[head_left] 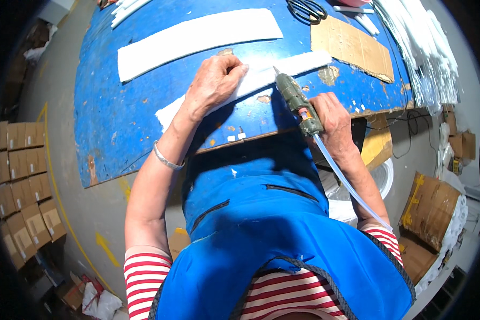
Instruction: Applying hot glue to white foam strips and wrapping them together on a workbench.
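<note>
My right hand (333,121) is wrapped round the grip of a dark green glue gun (292,96). A long translucent glue stick (348,180) runs from the gun's rear back along my right forearm. Its nozzle points away from me, close over a long white padded strip (303,63) lying slantwise near the table's front edge. My left hand (212,85) is closed at the strip's middle, thumb and fingertips pinched at its far edge. What exactly lies between those fingertips is partly hidden. Beyond the strip, a wider flat white piece (197,41) lies on the table.
The blue table (104,122) has chipped, worn spots. Cardboard (352,48) and black-handled scissors (308,9) lie at the far right, beside a heap of white strips (421,48). Cables (413,120) hang at the right. Stacked cartons (21,165) stand on the left floor, bigger boxes (432,210) on the right.
</note>
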`<state>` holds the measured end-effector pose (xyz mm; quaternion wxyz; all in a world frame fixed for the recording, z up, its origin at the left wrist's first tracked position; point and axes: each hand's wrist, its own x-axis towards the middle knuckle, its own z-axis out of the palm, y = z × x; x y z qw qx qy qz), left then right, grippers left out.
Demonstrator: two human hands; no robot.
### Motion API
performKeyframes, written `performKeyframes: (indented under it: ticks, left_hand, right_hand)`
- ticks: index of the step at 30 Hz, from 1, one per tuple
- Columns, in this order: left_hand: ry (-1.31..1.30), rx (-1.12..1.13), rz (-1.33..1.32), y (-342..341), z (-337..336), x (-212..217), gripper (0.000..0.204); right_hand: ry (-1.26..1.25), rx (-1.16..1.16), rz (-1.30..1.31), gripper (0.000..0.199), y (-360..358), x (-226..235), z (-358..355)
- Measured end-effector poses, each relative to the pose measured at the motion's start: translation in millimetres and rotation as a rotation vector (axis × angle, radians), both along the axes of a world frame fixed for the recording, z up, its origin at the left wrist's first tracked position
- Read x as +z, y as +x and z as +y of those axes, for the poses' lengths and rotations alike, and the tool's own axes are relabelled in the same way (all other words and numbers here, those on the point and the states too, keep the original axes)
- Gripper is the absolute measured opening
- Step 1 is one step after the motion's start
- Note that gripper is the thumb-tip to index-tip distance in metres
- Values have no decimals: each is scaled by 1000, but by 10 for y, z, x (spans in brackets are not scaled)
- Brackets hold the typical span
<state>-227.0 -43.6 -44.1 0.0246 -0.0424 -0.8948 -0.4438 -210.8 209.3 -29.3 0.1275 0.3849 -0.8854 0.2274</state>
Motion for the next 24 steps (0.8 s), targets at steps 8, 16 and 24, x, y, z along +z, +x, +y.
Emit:
performKeyframes:
  ticks: [8, 16, 24]
  left_hand:
    - [-10, -3, -2, 0, -4, -3, 32]
    - [-10, -23, 27, 7, -13, -14, 32]
    - [-50, -41, 39, 10, -31, -6, 33]
  right_hand:
    - [-13, 15, 12, 15, -12, -8, -20]
    - [-18, -6, -21, 15, 3, 11, -55]
    - [-1, 25, 9, 15, -12, 5, -77]
